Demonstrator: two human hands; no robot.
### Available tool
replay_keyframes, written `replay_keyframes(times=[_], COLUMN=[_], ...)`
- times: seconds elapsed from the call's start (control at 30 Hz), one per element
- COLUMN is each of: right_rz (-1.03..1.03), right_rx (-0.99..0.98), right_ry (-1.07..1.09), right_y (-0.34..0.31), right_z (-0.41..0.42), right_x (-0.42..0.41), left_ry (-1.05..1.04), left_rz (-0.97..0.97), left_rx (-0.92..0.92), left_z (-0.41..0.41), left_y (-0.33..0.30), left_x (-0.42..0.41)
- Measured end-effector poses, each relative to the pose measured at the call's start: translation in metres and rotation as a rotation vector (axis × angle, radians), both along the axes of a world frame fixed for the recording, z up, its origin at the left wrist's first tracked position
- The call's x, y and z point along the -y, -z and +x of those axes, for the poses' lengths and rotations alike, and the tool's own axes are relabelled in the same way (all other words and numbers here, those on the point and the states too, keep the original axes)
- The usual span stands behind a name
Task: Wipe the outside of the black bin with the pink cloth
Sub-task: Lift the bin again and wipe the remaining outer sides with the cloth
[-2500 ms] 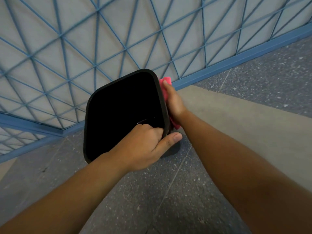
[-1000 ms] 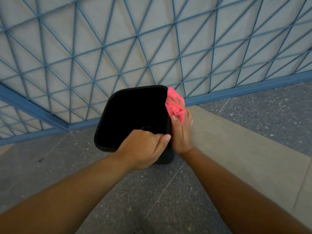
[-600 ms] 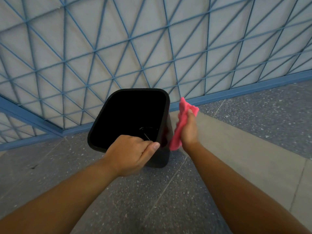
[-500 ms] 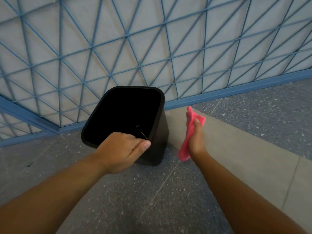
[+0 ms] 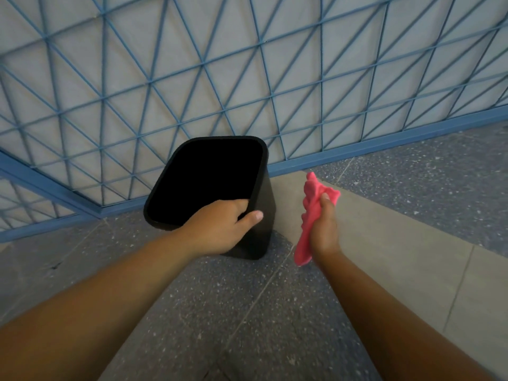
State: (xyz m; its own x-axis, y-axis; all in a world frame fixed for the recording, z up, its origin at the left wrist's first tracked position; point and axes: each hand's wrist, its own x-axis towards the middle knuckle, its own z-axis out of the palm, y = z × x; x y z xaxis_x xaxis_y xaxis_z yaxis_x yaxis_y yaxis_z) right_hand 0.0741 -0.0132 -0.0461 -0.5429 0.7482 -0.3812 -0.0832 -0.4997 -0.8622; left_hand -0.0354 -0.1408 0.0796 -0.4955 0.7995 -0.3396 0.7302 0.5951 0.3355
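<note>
Speckled grey floor (image 5: 247, 312), blue lattice wall (image 5: 247, 78) backing. Black bin (image 5: 264, 199) tilting near wall, likely light, rigid. Left hand (image 5: 220, 229) gripping near rim. Right hand (image 5: 325, 229) clutching soft pink cloth (image 5: 308, 215), clear of bin.

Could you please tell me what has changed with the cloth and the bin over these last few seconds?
The right hand lifted the pink cloth off the black bin and drew it away rightward. The left hand still grips the bin's near rim.
</note>
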Motion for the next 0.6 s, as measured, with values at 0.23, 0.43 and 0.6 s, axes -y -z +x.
replay_keyframes(times=[0.23, 0.43, 0.6], right_rz=[0.073, 0.032, 0.029], right_rx=[0.027, 0.017, 0.069], right_ry=[0.004, -0.017, -0.084], right_y=[0.002, 0.002, -0.001], right_z=[0.011, 0.010, 0.007], right_x=[-0.004, 0.010, 0.023], left_ry=[0.122, 0.100, 0.055], left_rz=[-0.391, -0.606, -0.183], left_rx=[0.131, -0.082, 0.035], left_z=[-0.037, -0.066, -0.031], left_y=[-0.032, -0.042, -0.044], left_x=[0.057, 0.087, 0.059])
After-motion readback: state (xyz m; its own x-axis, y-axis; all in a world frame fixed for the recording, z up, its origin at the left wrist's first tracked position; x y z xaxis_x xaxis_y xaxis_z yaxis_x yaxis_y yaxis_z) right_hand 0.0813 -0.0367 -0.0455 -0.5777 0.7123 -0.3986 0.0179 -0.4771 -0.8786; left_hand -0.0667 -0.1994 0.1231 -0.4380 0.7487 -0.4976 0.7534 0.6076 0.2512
